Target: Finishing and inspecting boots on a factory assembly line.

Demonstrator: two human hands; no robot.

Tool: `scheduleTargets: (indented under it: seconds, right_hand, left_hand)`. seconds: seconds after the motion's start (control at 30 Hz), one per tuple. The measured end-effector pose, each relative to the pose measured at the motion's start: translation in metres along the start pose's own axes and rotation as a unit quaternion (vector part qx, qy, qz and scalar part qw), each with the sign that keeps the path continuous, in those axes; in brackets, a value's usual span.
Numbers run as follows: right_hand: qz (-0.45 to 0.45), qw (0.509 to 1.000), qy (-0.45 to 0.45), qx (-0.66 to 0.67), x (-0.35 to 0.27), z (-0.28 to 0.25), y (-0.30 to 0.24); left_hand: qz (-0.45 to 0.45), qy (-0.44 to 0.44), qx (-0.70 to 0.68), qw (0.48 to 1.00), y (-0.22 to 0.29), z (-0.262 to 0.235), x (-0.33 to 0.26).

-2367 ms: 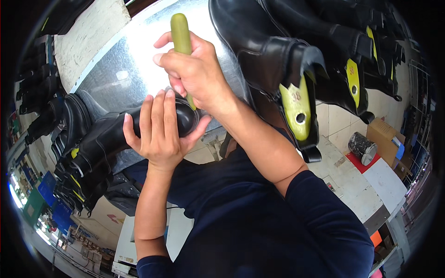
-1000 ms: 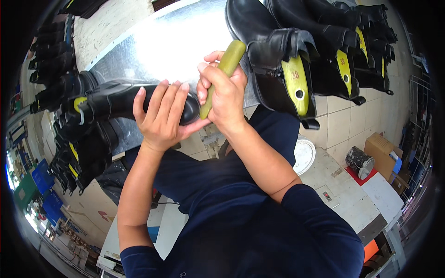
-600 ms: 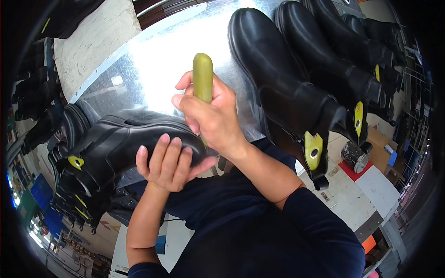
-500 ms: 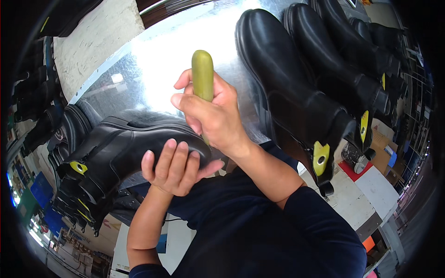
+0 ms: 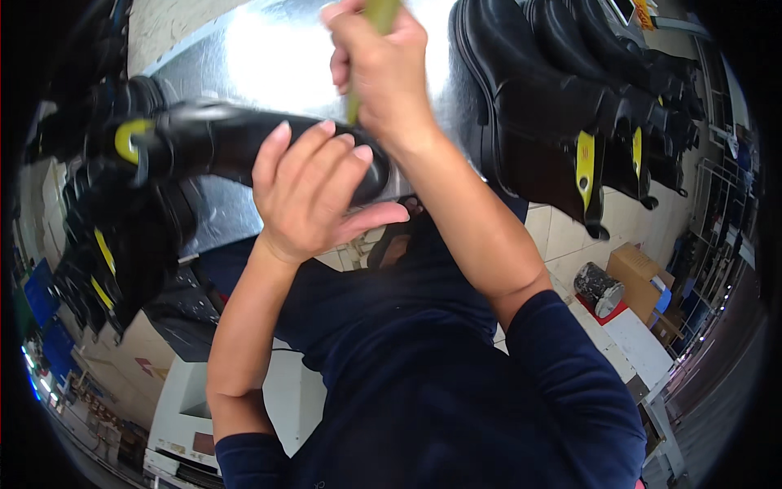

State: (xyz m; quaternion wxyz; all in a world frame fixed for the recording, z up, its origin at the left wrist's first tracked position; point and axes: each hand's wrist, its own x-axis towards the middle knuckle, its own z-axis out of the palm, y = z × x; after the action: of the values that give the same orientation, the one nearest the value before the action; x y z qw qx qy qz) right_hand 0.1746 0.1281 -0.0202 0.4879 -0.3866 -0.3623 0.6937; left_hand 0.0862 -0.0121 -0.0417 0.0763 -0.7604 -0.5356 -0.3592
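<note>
My left hand (image 5: 305, 191) lies over the toe end of a black boot (image 5: 228, 147). Its fingers are laid across the upper and the thumb sticks out past the toe, so the toe sits between them. The boot lies sideways, its shaft to the left, smeared by motion, with a yellow pull tab (image 5: 130, 140). Above the toe, my right hand (image 5: 389, 73) is closed around an olive-green stick-like tool (image 5: 381, 13). The tool's narrow lower end reaches down to the boot's toe edge; whether it touches cannot be made out. The upper end is cut off by the frame.
A shiny metal tabletop (image 5: 269, 61) lies under the work. Several black boots (image 5: 538, 122) stand in a row at the right, more dark boots (image 5: 122, 244) at the left. A cardboard box (image 5: 635, 281) and a dark can (image 5: 599, 289) are at lower right.
The view has shifted, so hands and boots sit higher in the picture. The held boot has turned, its shaft now blurred. My left fingers have spread further over the toe.
</note>
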Motion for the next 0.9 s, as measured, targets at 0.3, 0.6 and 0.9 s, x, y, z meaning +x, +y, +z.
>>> scheduleTargets:
  seconds: [0.3,0.6,0.9]
  right_hand:
    - [-0.195,0.892,-0.206,-0.352,-0.204,-0.097,-0.017]
    - [-0.216,0.806,-0.236,-0.497,-0.195,-0.080,-0.028]
    - [-0.141,0.817,-0.160,-0.535,-0.074,0.067,0.000]
  left_hand:
    - [-0.307,-0.200,-0.481,0.797,0.112,-0.045,-0.084]
    - [-0.476,-0.136,-0.548,0.674,0.110,-0.025,-0.151]
    - [-0.432,-0.258,-0.394,0.769,0.042,-0.003,-0.171]
